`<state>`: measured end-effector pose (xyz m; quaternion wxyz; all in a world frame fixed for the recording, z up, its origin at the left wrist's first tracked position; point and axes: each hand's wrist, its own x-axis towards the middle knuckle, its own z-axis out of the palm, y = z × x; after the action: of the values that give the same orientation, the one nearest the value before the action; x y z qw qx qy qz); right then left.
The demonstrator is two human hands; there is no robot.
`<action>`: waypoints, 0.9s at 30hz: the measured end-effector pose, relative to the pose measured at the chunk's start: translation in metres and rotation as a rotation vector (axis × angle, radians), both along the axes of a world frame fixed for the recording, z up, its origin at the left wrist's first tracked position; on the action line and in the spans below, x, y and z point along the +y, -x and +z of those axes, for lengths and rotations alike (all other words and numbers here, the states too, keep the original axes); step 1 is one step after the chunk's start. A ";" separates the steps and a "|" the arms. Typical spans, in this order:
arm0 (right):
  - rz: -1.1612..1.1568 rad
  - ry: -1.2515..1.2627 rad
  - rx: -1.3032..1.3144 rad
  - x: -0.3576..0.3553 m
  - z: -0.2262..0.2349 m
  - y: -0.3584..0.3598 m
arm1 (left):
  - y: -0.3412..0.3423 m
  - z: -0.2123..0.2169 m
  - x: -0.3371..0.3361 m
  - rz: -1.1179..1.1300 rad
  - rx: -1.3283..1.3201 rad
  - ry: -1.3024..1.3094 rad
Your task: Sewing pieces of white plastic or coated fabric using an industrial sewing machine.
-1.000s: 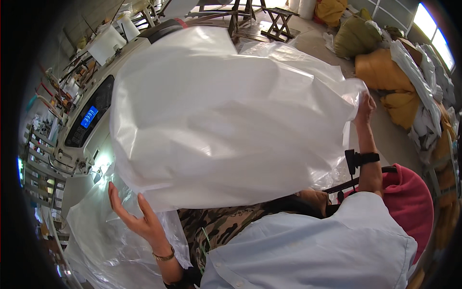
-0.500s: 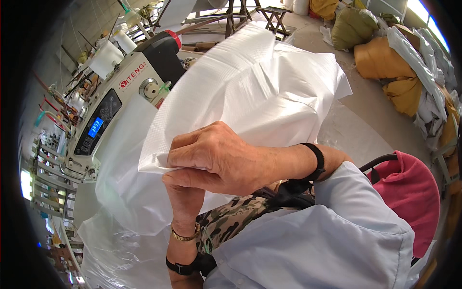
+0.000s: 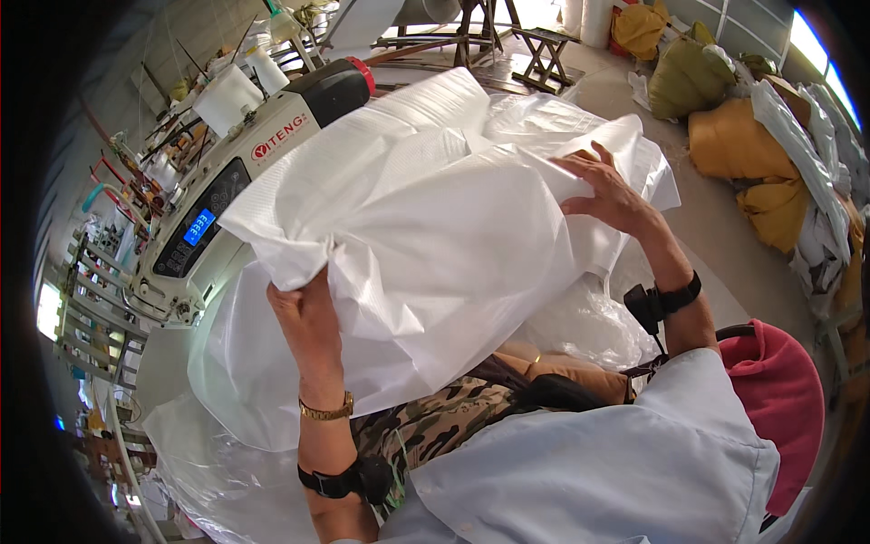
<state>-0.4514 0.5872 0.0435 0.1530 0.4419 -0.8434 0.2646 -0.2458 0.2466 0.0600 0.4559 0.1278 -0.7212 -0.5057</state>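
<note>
A large white woven plastic sheet (image 3: 453,227) spreads crumpled in front of me, over my lap and against the sewing machine. My left hand (image 3: 310,313) grips a gathered fold near the sheet's left edge; its fingertips are tucked under the material. Over on the far right part of the sheet, my right hand (image 3: 609,192) has its fingers spread apart, close to or touching the surface. Whether it presses on the sheet I cannot tell. The sewing machine (image 3: 272,136), white with a black motor end and a lit blue display, stands just beyond the left side of the sheet.
Thin clear plastic film (image 3: 222,471) hangs at the lower left. White thread cones (image 3: 227,98) stand behind the machine. A folding stool (image 3: 544,59) is at the back. Yellow and white bundles (image 3: 743,145) are heaped at the right, and a red cloth (image 3: 775,408) covers a chair back beside me.
My hands were together at the sheet's left corner. The right hand has let go and moved far right, opening its fingers. The left still holds, and the sheet is spread wider.
</note>
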 end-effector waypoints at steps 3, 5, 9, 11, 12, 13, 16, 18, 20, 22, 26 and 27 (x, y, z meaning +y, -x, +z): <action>0.077 -0.112 0.089 -0.001 -0.022 0.011 | 0.005 0.000 -0.009 0.067 -0.030 0.024; -0.092 -0.090 0.194 0.008 -0.034 0.029 | -0.002 -0.002 -0.025 0.042 -0.149 0.364; -0.589 -0.257 0.421 0.065 -0.055 0.080 | -0.040 0.016 -0.091 0.179 0.321 -0.117; -0.707 -0.268 0.457 0.096 -0.068 0.103 | -0.078 0.027 -0.111 0.483 0.413 0.160; -0.760 -0.291 0.488 0.112 -0.075 0.113 | -0.094 0.036 -0.120 0.680 0.276 0.461; -0.839 -0.396 0.503 0.123 -0.080 0.125 | -0.109 0.047 -0.128 0.762 0.231 0.665; -1.041 -0.573 0.303 0.150 -0.089 0.156 | -0.179 0.114 -0.160 1.297 -0.297 0.846; -1.144 -0.715 0.133 0.169 -0.086 0.174 | -0.216 0.125 -0.174 1.374 -0.283 0.836; -1.242 -0.663 0.066 0.189 -0.087 0.190 | -0.247 0.118 -0.187 1.292 -0.101 0.616; -1.333 -0.534 -0.046 0.216 -0.091 0.209 | -0.274 0.106 -0.196 1.238 0.011 0.525; -1.519 0.373 -0.599 0.267 -0.117 0.264 | -0.320 0.097 -0.204 1.254 0.112 0.452; -1.509 0.460 -0.694 0.275 -0.126 0.277 | -0.329 0.098 -0.205 1.260 0.136 0.447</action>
<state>-0.7283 0.8621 -0.0821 0.1073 -0.3846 -0.8359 0.3766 0.0827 0.0421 0.1577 0.7238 0.3946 -0.5659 0.0114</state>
